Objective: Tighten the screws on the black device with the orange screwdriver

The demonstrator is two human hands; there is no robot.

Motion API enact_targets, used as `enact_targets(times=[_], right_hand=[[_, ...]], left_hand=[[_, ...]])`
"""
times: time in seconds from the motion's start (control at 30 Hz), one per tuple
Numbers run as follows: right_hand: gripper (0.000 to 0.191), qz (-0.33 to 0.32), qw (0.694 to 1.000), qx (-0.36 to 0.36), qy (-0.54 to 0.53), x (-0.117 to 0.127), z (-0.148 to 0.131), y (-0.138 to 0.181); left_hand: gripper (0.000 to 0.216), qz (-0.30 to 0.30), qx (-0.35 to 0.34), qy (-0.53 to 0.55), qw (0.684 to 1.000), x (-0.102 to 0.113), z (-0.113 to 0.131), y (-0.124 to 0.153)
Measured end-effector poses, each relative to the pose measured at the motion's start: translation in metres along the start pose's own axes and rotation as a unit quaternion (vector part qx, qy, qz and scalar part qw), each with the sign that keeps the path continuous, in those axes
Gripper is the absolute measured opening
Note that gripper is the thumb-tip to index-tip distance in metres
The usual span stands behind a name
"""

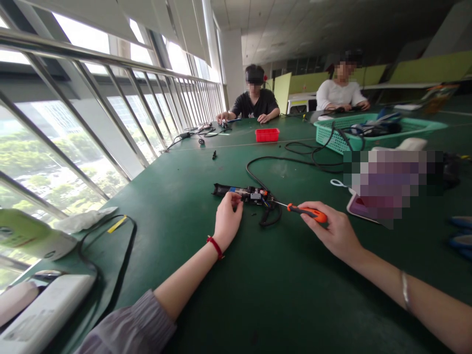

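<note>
A black handheld electrical device [254,195] lies on the green table with its inner parts and wires exposed; its exact kind I cannot make out. My left hand [227,216] is closed on the near side of its body, fingertips pressed together. In my right hand [334,228] is a screwdriver [308,212] with an orange and black handle. Its thin shaft points left, and the tip meets the right end of the device among the wires. From there a black cable [273,158] loops away over the table. A small dark piece [253,214] rests just below the device.
A red tray [267,135] and a green basket [335,139] holding tools and cables stand farther back. A bottle [33,236], a white box [47,309] and a black strap [125,255] lie left, beside the railing. Two people [255,101] sit across the table.
</note>
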State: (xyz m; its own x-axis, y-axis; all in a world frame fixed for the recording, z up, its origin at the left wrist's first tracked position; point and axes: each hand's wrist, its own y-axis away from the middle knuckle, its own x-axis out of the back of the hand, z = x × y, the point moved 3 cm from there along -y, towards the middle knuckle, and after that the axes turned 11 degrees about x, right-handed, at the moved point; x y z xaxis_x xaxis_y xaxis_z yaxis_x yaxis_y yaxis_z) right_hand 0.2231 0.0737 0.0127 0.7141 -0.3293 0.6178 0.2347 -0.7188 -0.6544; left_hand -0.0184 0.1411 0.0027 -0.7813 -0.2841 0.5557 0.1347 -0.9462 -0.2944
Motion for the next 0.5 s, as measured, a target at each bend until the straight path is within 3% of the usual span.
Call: enact_targets(times=[0.2,0.5], right_hand=[[0.019,-0.053,0.998,0.032,-0.01,-0.004,-0.009,0.002],[0.018,-0.053,0.998,0.03,-0.03,-0.009,-0.008,0.002]], left_hand=[[0.013,0.034,0.011,0.084,0.996,0.006,-0.001,-0.003],[0.011,0.034,-0.19,-0.032,0.981,0.004,0.013,-0.006]])
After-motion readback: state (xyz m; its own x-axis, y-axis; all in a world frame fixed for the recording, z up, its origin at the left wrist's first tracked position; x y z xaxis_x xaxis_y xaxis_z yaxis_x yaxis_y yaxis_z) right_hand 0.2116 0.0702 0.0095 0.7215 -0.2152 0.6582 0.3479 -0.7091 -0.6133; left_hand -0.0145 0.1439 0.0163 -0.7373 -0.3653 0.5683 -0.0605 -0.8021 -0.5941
